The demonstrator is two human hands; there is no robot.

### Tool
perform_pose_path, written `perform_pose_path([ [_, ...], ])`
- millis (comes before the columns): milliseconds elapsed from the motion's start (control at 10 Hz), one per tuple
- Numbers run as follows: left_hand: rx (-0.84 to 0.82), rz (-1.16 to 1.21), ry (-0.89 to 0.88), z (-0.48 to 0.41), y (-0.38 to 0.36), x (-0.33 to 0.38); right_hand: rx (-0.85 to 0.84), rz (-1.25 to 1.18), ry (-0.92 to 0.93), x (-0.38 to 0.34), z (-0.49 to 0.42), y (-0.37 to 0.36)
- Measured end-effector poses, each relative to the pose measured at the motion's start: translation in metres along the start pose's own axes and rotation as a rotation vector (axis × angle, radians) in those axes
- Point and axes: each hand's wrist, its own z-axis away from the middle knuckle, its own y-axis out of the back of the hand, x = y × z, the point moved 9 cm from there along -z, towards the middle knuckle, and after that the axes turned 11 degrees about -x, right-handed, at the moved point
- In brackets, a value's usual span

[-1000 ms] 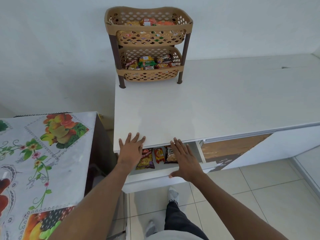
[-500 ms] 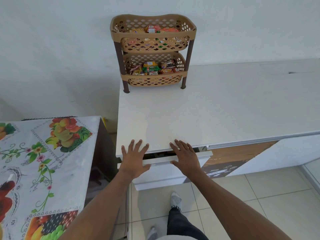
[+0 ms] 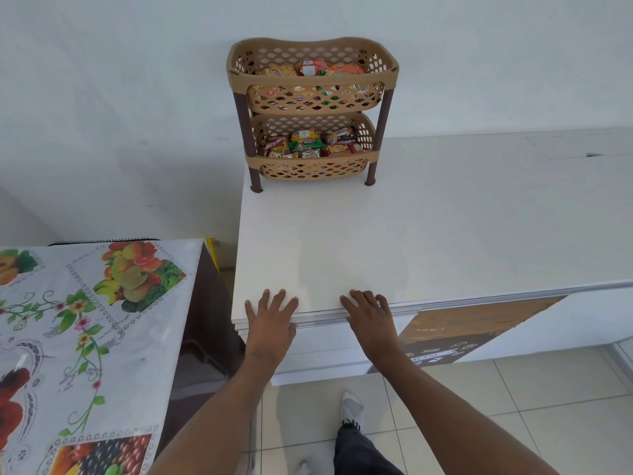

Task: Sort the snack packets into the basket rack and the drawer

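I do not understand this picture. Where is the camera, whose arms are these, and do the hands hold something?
No machine: a person wears one camera on the head, looking down, so the arms are their own. The left hand and right hand lie flat, fingers straight, at the front edge of the white counter, above the drawer, which looks closed. They hold nothing. At the back, a two-tier basket rack holds snack packets. Left lies a fruit-print tablecloth.
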Motion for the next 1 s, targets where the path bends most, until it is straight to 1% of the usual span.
perform_pose_path([
  [100, -0.013, -0.068, 0.014, -0.004, 0.001, 0.003, 0.042, 0.012, 0.005, -0.003, -0.003, 0.003],
  [300, -0.055, -0.115, 0.026, -0.012, -0.003, 0.004, 0.157, 0.029, 0.047, -0.009, -0.008, 0.011],
  [400, -0.050, -0.115, 0.033, -0.011, -0.002, 0.004, 0.170, 0.023, 0.065, -0.008, -0.009, 0.012],
  [500, 0.013, -0.023, 0.063, -0.001, -0.003, -0.001, 0.154, -0.017, 0.092, -0.005, -0.011, 0.011],
  [600, 0.090, -0.019, 0.037, 0.005, -0.011, 0.007, 0.150, -0.083, 0.143, 0.000, -0.016, 0.012],
  [700, 0.110, 0.037, 0.045, 0.001, -0.016, 0.023, 0.152, -0.085, 0.168, 0.008, -0.031, 0.016],
  [800, 0.134, 0.083, 0.064, -0.018, 0.001, 0.030, 0.119, -0.082, 0.142, 0.017, -0.052, 0.024],
  [900, 0.136, 0.124, 0.036, -0.068, 0.037, 0.043, 0.096, -0.102, 0.094, 0.031, -0.089, 0.042],
  [1000, 0.083, 0.096, 0.025, -0.101, 0.047, 0.048, 0.085, -0.099, 0.063, 0.042, -0.113, 0.048],
])
